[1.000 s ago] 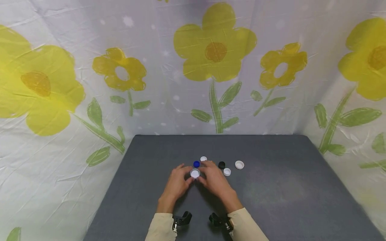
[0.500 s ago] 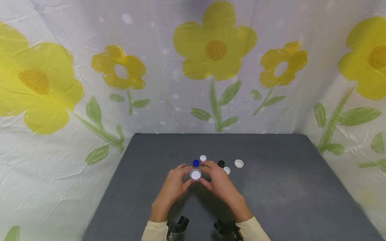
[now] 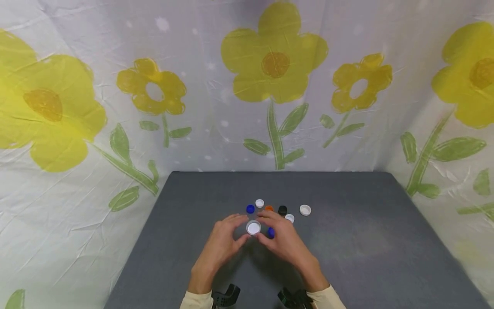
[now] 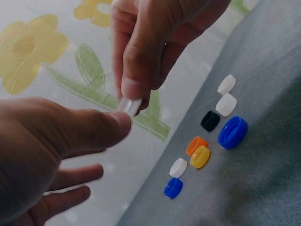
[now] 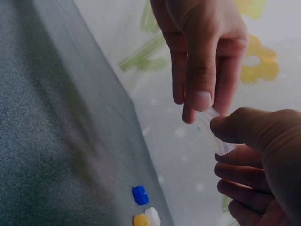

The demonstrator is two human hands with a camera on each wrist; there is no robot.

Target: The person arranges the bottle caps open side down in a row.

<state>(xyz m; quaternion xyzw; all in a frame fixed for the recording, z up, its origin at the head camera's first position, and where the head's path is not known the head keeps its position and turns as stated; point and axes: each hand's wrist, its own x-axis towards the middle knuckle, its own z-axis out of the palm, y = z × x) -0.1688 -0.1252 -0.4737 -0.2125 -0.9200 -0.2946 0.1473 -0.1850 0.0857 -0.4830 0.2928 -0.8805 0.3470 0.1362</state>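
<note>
A round translucent white bottle cap (image 3: 253, 228) is held above the table between both hands. My left hand (image 3: 221, 243) pinches its left side, thumb near and fingers beyond. On the opposite side, my right hand (image 3: 286, 241) pinches the rim the same way. From the left wrist, only part of the cap (image 4: 129, 106) shows between the thumbs; in the right wrist view the cap (image 5: 219, 133) appears tilted, with fingers covering part of it. Partly behind my right hand lies a larger blue cap (image 3: 271, 232) on the table.
Loose caps lie just beyond the hands: a small blue cap (image 3: 250, 209), a white cap (image 3: 260, 203), an orange cap (image 3: 269, 208), a black cap (image 3: 282, 210) and a larger white cap (image 3: 305, 210). A yellow cap (image 4: 200, 157) touches or nearly touches the orange one. A flowered cloth backs the grey table (image 3: 347, 257).
Both hands have drawn the translucent cap slightly nearer to me and to the right. The orange cap and the larger blue cap have come into sight around my right hand.
</note>
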